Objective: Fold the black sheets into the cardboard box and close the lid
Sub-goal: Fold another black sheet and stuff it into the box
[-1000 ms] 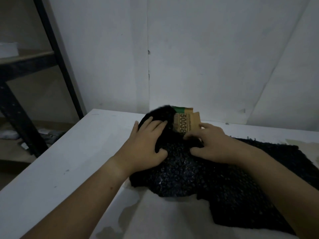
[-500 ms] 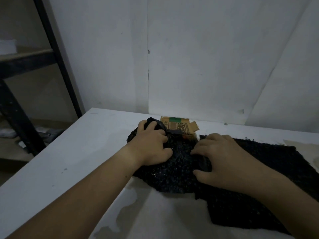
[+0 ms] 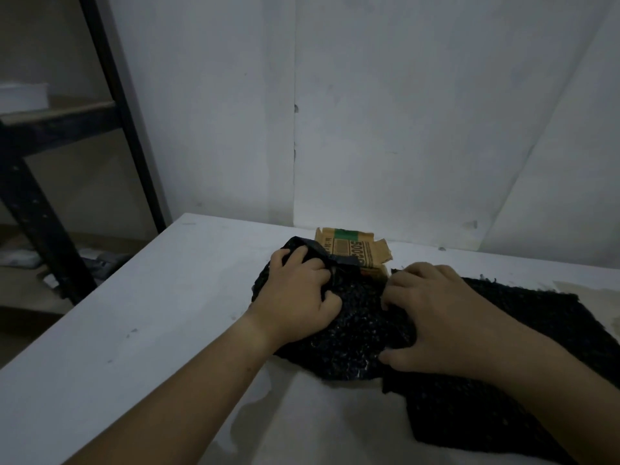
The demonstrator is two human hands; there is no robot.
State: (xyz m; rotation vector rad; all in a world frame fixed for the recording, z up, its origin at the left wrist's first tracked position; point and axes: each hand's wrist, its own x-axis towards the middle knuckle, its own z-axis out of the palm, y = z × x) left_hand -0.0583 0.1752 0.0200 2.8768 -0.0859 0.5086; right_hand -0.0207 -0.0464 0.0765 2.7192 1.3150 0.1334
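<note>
Left hand (image 3: 295, 297): I see fingers curled, clutching the bunched black sheets (image 3: 362, 333)
Right hand (image 3: 439, 320): fingers curled, gripping the same sheets
Cardboard box (image 3: 352, 253): on the table (image 3: 134, 330), directly behind the sheets

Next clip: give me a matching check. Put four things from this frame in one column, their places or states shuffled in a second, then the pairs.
Column 1
1. left hand
2. right hand
3. brown printed cardboard box with a green stripe
4. dark metal shelf rack

Column 2
A. stands off the white table, at the far left
B. grips a bunched fold of the black textured sheets beside the box
C. sits at the table's far edge by the wall, partly covered by the sheets
D. curled fingers dig into the sheets, nearer their spread-out right part

Pairs: 1-B, 2-D, 3-C, 4-A
</note>
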